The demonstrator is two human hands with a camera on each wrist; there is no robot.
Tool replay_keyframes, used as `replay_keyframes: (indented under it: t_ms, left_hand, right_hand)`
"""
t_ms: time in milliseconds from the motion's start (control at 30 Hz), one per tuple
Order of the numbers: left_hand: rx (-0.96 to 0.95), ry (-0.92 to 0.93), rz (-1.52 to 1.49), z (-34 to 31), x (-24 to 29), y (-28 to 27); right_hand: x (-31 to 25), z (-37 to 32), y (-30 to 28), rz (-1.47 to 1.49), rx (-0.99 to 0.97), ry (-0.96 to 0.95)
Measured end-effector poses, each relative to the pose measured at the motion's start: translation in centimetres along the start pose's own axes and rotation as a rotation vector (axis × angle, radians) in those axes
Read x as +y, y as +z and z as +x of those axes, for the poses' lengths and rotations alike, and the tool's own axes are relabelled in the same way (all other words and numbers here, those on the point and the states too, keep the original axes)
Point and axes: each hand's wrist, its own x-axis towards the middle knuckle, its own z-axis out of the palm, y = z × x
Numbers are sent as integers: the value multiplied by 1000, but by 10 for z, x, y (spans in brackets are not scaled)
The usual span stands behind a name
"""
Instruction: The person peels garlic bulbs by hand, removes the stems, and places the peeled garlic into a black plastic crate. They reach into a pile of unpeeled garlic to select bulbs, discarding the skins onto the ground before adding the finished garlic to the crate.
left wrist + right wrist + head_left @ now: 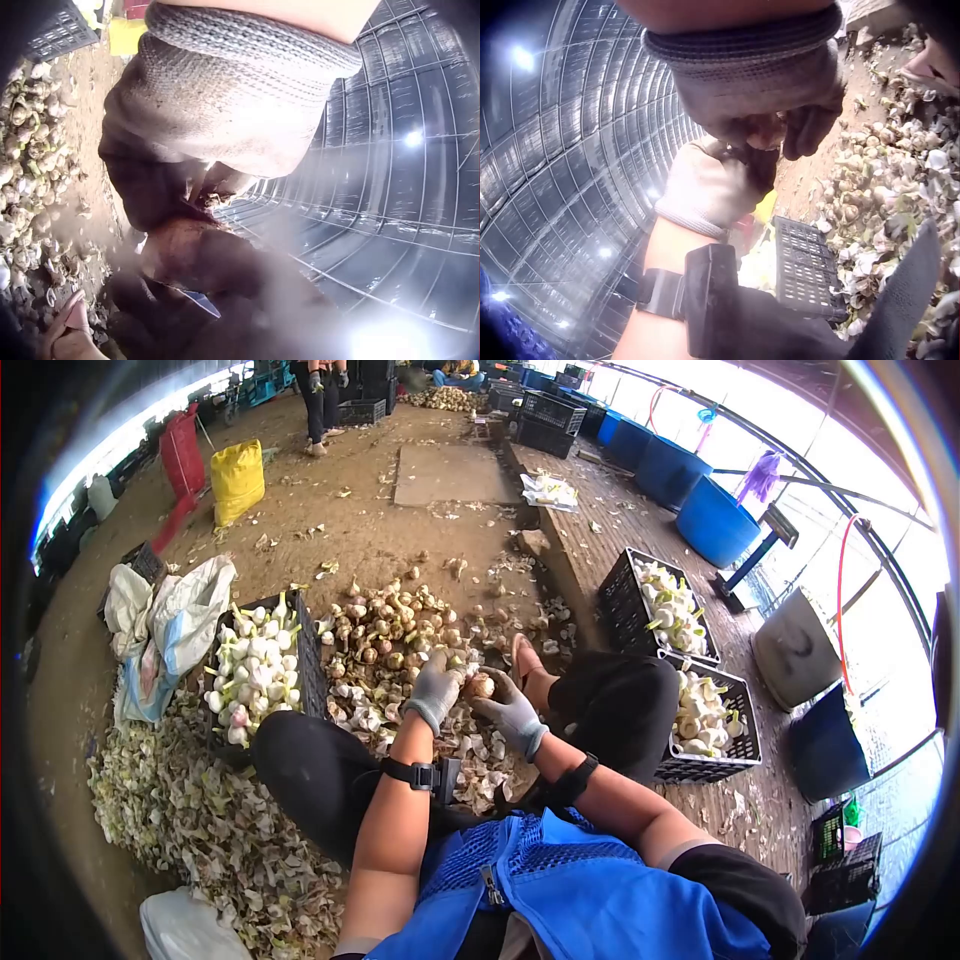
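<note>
Watching from far, I'm seeing right hand (510,717) gripping garlic bulb (482,686). Left hand (436,690) working just beside; its finger hold, I'm unable to tell. Garlic pile (385,628) lying ahead.

Take the garlic heap (385,630) as your mark; beyond its far side, bare floor (350,540) gives you a way through; just left of it, a black crate (311,660) stands in your path, and your left knee (310,770) blocks the near-left approach; to its right, your foot (537,678) and right knee (625,680) hem you in; at its near-right edge, a garlic bulb (483,686) fills the gap between your left hand (433,690) and right hand (512,712).
</note>
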Motion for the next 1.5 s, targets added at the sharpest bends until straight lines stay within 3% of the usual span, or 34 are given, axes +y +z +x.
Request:
replay_keyframes:
  t_ms: [33, 100, 167, 200, 300, 367, 433, 567, 600, 700, 800, 833, 900, 933, 1033, 1100, 1167, 1200, 1233, 1300, 1367, 1433, 1500]
  left_hand:
    - [7, -4, 3, 9, -23, -2]
    - [-27, 35, -60, 7, -22, -7]
    - [-63, 0, -287, -5, -12, -3]
    - [-74, -8, -117, -7, -4, -4]
    - [45, 35, -197, -3, -26, -1]
    - [61, -105, -492, -5, -22, 5]
    - [-21, -173, -499, -13, 4, 2]
    - [-34, -172, -623, -9, -15, -6]
    - [2, -135, -621, -7, -23, -8]
    - [32, -101, -632, -7, -20, -13]
    - [79, -123, -704, -14, -28, -17]
    - [102, -199, -751, -11, -36, -21]
    - [144, -169, -695, -16, -24, -19]
    - [71, -66, -641, -10, -34, -22]
    - [192, -81, -710, -16, -13, -11]
    - [156, -128, -814, -14, -13, -13]
    - [-81, -221, -980, -13, -9, -14]
    - [-28, -222, -958, -10, -19, -13]
    - [-27, -219, -954, -11, -22, -13]
    - [76, -175, -773, -15, -15, -10]
    - [173, -220, -723, -11, -24, -8]
    - [201, -67, -672, -12, -28, -4]
    - [219, -77, -625, -8, -45, -5]
  right_hand:
    - [-1, 0, 0, 3, -6, 5]
    - [-7, -4, 4, 102, 33, 80]
    - [-19, -6, 9, 144, 34, 36]
    - [-18, -5, 8, 174, 55, 31]
    - [-15, 0, 5, 290, 56, 20]
    - [-7, 4, 0, 155, 45, -140]
    - [5, 13, -8, 0, 53, -216]
    - [9, 24, -3, 94, -116, -351]
    - [2, 21, 2, 135, -128, -310]
    - [0, 28, -10, -526, -87, -588]
    - [10, 30, -11, -380, -191, -537]
    - [15, 29, -7, -61, -253, -372]
    - [5, 23, 7, 105, -247, -326]
    - [7, 26, 8, 129, -187, -278]
    - [-7, 28, 11, 190, -118, -188]
    - [-11, 29, 10, 219, -126, -207]
    - [-4, 37, 3, 4, -155, -400]
    - [-6, 33, 0, 47, -172, -266]
    - [-10, 31, -1, -209, -142, -318]
    - [-15, 37, -7, -662, -89, -655]
    - [-14, 38, -7, -757, -66, -738]
    - [-11, 42, -6, -715, -60, -787]
    - [-5, 42, -4, -682, -35, -784]
